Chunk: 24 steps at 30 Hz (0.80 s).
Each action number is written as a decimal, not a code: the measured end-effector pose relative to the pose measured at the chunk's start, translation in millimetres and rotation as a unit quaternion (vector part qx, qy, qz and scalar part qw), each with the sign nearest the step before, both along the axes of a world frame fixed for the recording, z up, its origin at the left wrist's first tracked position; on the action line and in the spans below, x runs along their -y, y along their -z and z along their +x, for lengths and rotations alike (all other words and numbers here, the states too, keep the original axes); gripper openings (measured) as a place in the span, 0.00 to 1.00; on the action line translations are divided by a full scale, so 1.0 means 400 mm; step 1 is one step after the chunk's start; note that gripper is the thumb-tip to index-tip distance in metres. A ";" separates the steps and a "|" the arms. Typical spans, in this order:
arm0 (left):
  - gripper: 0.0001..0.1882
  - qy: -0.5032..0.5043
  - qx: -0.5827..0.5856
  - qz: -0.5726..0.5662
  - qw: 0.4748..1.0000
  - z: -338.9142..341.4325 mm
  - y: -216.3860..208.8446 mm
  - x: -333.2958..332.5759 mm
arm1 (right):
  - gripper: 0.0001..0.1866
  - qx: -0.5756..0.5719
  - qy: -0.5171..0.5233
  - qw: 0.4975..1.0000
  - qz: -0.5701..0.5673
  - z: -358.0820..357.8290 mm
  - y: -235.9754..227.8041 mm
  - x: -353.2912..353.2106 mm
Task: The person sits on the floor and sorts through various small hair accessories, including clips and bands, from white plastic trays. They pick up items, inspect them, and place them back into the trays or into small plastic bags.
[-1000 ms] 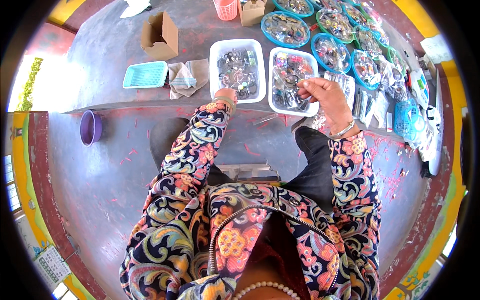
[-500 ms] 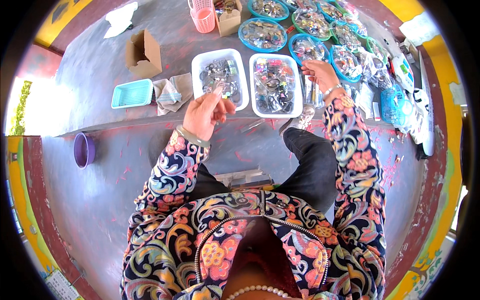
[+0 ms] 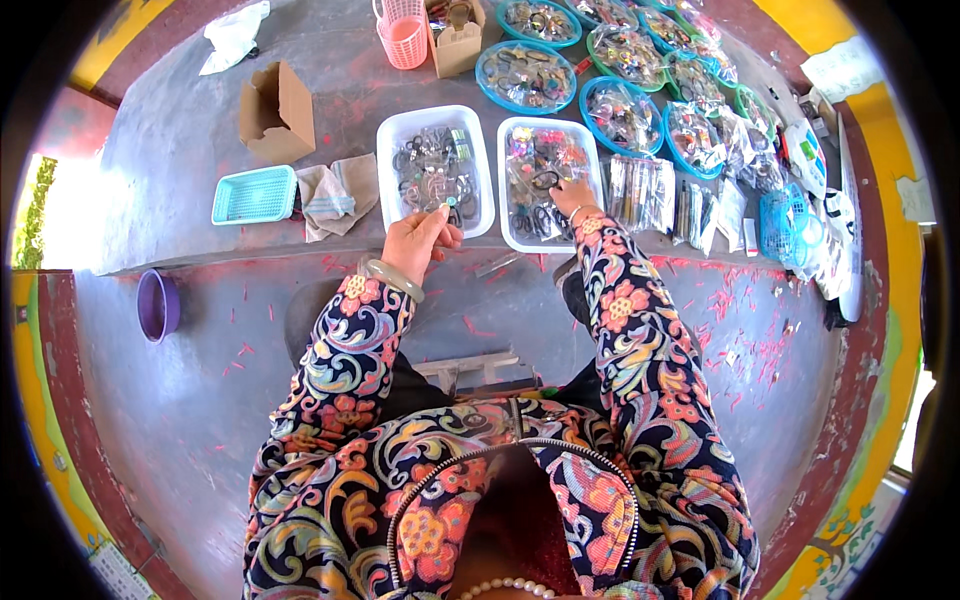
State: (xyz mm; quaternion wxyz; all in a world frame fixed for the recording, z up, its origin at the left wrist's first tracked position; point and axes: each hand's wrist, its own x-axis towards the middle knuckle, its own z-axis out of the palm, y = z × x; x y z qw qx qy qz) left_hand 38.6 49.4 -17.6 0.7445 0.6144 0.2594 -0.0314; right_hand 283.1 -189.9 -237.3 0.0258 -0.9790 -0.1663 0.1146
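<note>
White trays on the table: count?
2: the left tray, with the left hand at its near edge; the right tray, with the right hand over it. No others show.

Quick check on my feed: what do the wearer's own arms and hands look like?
Both hands, left and right, are ungloved. The left sleeve and right sleeve are long and dark, patterned with coral and orange flowers and pale scrolls. A thick, smooth, pale bangle circles the left wrist; the right wears a thinner light band.
</note>
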 end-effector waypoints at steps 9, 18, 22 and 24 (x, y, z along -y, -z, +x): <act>0.20 0.024 -0.006 0.004 1.000 -0.001 -0.008 0.003 | 0.16 0.009 -0.014 0.998 -0.053 -0.004 -0.061 0.006; 0.20 0.036 0.002 0.031 0.999 -0.002 0.023 -0.015 | 0.08 0.074 -0.287 0.944 -0.146 0.002 -0.290 0.009; 0.19 0.045 -0.003 0.039 0.998 0.000 0.040 -0.027 | 0.12 -0.186 -0.217 0.949 0.129 -0.021 -0.450 0.036; 0.18 0.053 -0.003 0.035 0.998 -0.001 0.035 -0.020 | 0.11 -0.440 0.183 0.719 0.506 -0.067 -0.511 0.051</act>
